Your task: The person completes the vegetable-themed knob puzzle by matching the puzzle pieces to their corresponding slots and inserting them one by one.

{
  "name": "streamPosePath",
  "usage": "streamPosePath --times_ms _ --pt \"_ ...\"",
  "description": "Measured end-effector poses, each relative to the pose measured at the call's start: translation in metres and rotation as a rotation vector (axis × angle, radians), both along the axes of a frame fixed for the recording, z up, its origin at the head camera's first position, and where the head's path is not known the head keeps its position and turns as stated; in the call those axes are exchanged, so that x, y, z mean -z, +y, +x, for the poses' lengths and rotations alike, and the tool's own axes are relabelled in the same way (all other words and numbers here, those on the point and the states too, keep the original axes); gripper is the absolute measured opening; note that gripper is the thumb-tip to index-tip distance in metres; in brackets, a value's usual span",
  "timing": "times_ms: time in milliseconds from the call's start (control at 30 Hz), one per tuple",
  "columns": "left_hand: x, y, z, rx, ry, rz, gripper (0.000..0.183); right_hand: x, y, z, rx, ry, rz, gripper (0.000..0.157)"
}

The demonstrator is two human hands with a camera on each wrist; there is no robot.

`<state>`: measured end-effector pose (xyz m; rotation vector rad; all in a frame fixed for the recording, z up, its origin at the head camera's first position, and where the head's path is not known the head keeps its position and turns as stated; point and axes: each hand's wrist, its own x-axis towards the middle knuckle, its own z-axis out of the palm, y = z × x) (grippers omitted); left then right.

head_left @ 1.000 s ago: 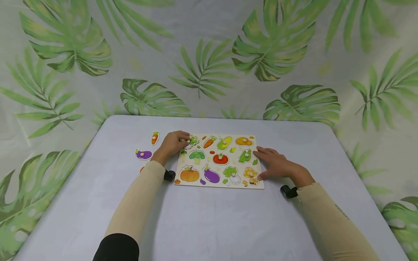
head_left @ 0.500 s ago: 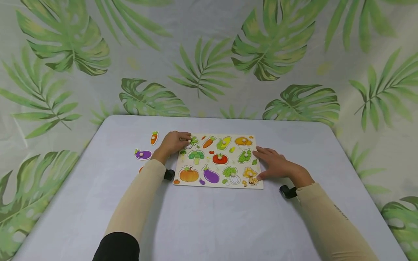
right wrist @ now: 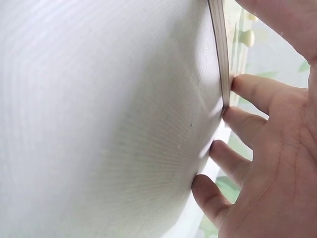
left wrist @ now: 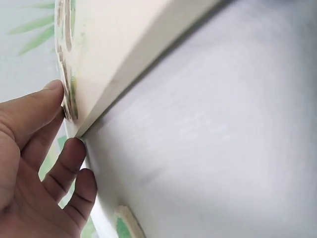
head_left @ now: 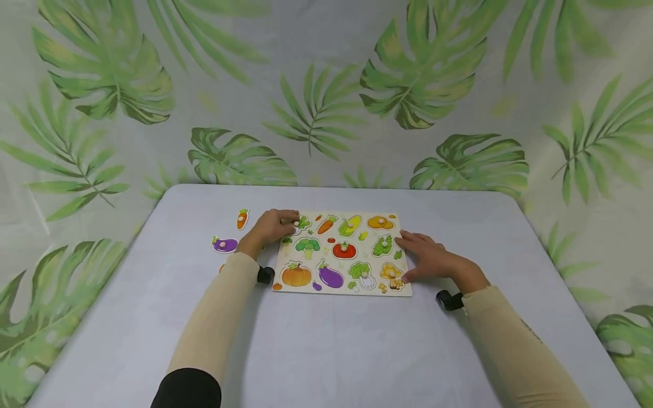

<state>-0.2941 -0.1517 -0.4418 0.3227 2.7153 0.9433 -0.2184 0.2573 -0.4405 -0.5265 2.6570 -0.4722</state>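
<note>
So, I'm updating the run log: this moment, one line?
left grip: at leafy piece, puzzle board top-left corner | right grip: touching board's right edge | carrot piece, eggplant piece: on table

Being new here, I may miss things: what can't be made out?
Head view: orange piece, mostly behind the left sleeve.
Head view: left part of the green-leaved piece at the board's corner, behind the left hand.
Head view: lettering on the right sleeve, too small.
Left wrist view: green piece, cut off by the bottom edge.

Backdrop (head_left: 326, 34) patterned with green leaves (head_left: 423, 73); cream board (head_left: 325, 256) printed with orange, purple, red, green vegetables (head_left: 333, 276); table (head_left: 326, 351) covered in white.
</note>
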Motion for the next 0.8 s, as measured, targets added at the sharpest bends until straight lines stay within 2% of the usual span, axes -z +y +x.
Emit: streamPosePath --times_ms 67,167,300,433,500,600,700,800 --pt "0.0 -0.001 0.001 -0.003 -0.003 0.013 0.043 0.001 0.001 0.002 0.001 0.001 0.006 0.103" --pt "-0.001 -0.008 0.002 -0.039 0.033 0.025 0.042 0.001 0.001 0.002 0.002 0.013 -0.002 0.101" --pt "-0.002 -0.027 0.002 -0.118 0.086 0.019 0.036 0.002 0.001 0.003 -0.003 0.014 -0.013 0.101" --pt "-0.005 -0.055 -0.001 -0.225 0.12 0.065 0.033 0.002 0.001 0.003 -0.006 0.014 -0.007 0.102" --pt "-0.007 -0.07 -0.003 -0.276 0.123 0.1 0.033 0.002 0.001 0.001 -0.002 0.012 -0.005 0.102" --pt "-0.01 -0.084 -0.005 -0.339 0.115 0.102 0.034 0.002 0.001 -0.001 -0.002 0.012 -0.005 0.102" --pt "-0.008 -0.09 -0.006 -0.38 0.073 0.1 0.035 0.002 0.001 -0.002 0.004 0.003 -0.005 0.103" --pt "-0.002 -0.091 -0.005 -0.411 0.039 0.105 0.037 0.003 0.002 -0.001 0.005 -0.004 -0.009 0.103"
